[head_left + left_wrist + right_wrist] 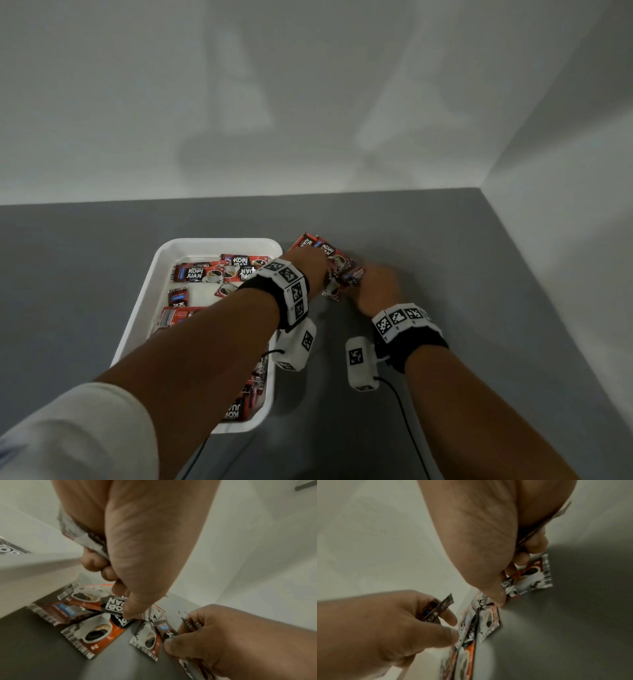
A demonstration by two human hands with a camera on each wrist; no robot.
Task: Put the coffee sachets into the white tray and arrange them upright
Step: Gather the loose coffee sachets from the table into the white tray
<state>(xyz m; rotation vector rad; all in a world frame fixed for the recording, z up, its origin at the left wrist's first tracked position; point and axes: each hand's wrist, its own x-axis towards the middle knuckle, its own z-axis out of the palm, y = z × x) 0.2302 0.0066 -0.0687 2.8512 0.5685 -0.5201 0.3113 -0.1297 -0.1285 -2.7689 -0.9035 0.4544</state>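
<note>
Red and black coffee sachets (337, 258) lie in a loose pile on the grey table just right of the white tray (219, 244). More sachets (198, 274) lie flat inside the tray. My left hand (306, 263) reaches across the tray to the pile. It holds sachets (80, 538) in its curled fingers, and its thumb presses another sachet (113, 605). My right hand (376, 289) is at the right of the pile. It grips sachets (530, 534) and pinches one more (527, 581) against the table. Several loose sachets (96, 632) stay flat between the hands.
White walls close off the table at the back and right, forming a corner (479, 186). The tray's outer wall (34, 566) stands just left of the pile. A black cable (404, 411) trails from the right wrist camera (361, 363) towards the near edge.
</note>
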